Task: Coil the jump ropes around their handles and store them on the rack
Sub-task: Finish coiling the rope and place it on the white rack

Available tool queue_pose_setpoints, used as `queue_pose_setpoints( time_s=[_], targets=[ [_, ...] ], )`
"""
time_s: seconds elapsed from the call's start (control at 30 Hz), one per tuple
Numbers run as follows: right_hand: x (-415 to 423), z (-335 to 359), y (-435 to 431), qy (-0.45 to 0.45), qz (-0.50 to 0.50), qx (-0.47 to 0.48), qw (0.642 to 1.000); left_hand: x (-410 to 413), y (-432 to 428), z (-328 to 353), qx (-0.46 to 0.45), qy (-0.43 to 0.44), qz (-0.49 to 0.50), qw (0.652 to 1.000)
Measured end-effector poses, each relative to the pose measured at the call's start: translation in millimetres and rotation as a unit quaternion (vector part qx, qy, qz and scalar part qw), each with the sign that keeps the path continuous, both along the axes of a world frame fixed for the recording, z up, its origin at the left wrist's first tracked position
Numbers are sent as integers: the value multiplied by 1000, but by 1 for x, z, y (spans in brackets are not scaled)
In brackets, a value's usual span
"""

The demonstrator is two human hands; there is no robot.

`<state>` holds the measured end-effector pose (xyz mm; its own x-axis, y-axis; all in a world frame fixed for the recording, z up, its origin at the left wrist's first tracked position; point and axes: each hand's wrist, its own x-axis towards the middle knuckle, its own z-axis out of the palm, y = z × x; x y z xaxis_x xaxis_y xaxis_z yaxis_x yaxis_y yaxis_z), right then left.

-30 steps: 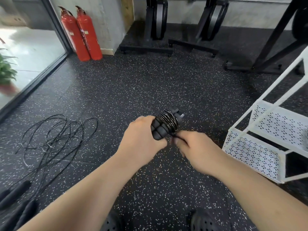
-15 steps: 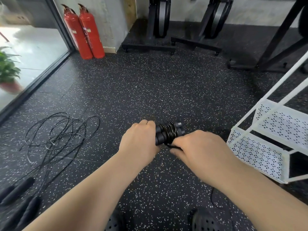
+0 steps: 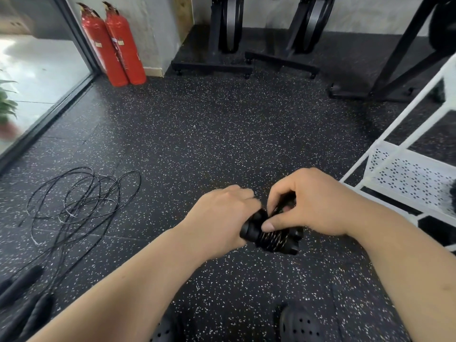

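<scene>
Observed: the wound jump rope (image 3: 274,239) is held in mid-air in front of the person, above the speckled floor (image 3: 222,134) and just left of the white rack (image 3: 407,178). It is not yet on a shelf.

Left hand (image 3: 219,218): closed round the left end of the paired handles, apparently to steady the bundle.

Right hand (image 3: 315,206): fingers curled over the coil, with the thumb (image 3: 267,227) pressed on the turns. This hold probably keeps the cord from springing loose while its tail is secured. The tail itself is hidden.

Outstanding: loose jump ropes (image 3: 81,201) lie tangled on the floor at far left, their handles (image 3: 24,292) at near left, uncoiled.
</scene>
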<state>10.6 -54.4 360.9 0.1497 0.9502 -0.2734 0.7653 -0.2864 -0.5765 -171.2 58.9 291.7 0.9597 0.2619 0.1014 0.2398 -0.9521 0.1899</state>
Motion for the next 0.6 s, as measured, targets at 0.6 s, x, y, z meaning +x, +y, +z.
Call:
queue_pose_setpoints(
  time_s=[0.6],
  targets=[
    [28, 4, -4, 125, -40, 72, 989, -5, -4, 18, -92, -77, -42, 992]
  ],
)
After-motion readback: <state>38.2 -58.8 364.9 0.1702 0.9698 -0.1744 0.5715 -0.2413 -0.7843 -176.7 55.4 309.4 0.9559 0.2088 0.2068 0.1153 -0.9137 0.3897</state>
